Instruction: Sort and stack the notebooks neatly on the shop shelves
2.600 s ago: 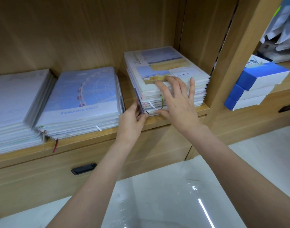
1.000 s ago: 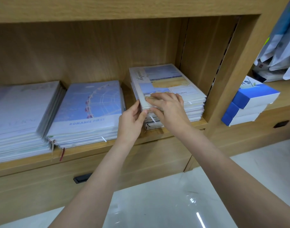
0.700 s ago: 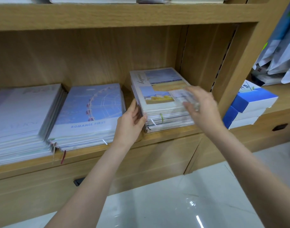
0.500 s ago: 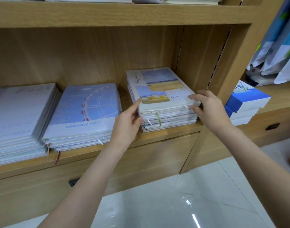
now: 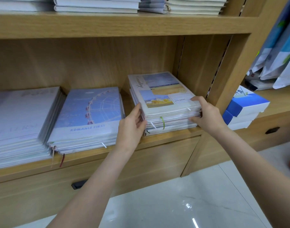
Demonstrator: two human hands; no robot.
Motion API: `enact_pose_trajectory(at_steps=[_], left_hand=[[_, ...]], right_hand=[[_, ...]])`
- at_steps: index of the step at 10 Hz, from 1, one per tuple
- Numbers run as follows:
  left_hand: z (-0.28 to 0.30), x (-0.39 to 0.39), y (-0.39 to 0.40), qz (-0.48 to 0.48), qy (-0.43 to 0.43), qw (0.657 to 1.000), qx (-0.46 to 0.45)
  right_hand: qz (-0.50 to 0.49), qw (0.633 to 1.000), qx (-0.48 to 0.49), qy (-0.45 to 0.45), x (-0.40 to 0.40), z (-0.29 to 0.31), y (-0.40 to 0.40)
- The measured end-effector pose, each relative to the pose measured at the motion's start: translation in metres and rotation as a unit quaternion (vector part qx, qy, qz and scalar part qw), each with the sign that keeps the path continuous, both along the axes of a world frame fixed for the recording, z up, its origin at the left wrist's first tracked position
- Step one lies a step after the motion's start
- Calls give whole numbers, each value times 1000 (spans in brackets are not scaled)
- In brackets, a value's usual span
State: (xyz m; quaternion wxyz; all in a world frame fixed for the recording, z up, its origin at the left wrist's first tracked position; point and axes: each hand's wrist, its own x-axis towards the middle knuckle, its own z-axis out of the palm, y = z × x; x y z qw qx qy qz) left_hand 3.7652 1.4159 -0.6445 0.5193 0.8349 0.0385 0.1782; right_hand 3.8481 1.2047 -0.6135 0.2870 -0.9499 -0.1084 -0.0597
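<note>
blue-and-white boxes (image 5: 244, 111) stacked, hanging bags (image 5: 279, 51), glossy floor (image 5: 182, 203)

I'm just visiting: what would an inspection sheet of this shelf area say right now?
Surface: wooden shelf, drawer below.
Job's things: right notebook stack, ferris-wheel stack, pale stack, more on upper shelf.
Clutter: blue-and-white boxes.
Grippers: left hand presses the right stack's left side; right hand grips its right corner.
Cables: nothing seen.
Surroundings: glossy tiled floor, hanging packets.
</note>
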Motion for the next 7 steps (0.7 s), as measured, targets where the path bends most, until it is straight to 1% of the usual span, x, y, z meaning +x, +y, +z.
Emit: enact_pose_trajectory(at_steps=[1,2,3,5,6,7], left_hand=[[-15,-6,-8,-27,36,999,-20],[-22,-6,-11,-22,52,998,-36],[-23,-5,-10,-27,56,998,-6],[-23,-2,-7,-29,71,995,61],[-8,-8,-4,-40,106,991,65],[11,-21,0,-29,121,984,124]], right_hand=[[-14,999,29,-15,-2,-6,1],[-22,999,41,-23,0,-10,2],[-26,998,44,-37,0,-12,4],[-32,998,33,-36,0,-12,5],[-34,999,20,-2,-5,-4,9],[-54,998,-18,-42,-18,1,13]])
